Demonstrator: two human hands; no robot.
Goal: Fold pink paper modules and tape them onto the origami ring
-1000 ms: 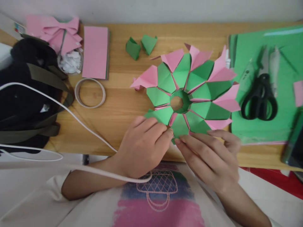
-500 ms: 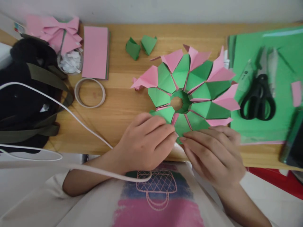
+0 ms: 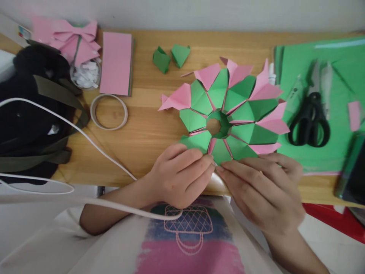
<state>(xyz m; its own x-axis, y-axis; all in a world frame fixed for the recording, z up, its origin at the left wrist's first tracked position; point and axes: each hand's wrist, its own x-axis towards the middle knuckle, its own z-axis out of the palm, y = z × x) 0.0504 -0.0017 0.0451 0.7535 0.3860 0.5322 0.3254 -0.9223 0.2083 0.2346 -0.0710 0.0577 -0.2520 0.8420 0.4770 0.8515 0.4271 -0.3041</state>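
Scraps of white paper fill a round clear bowl beside a black fabric bag. The light-brown wooden table runs along a pale grey wall. On it — left of the flat green sheets — lies a pink-and-green folded-paper ring, its near edge pinched by the left hand and right hand.

White cable across black bag
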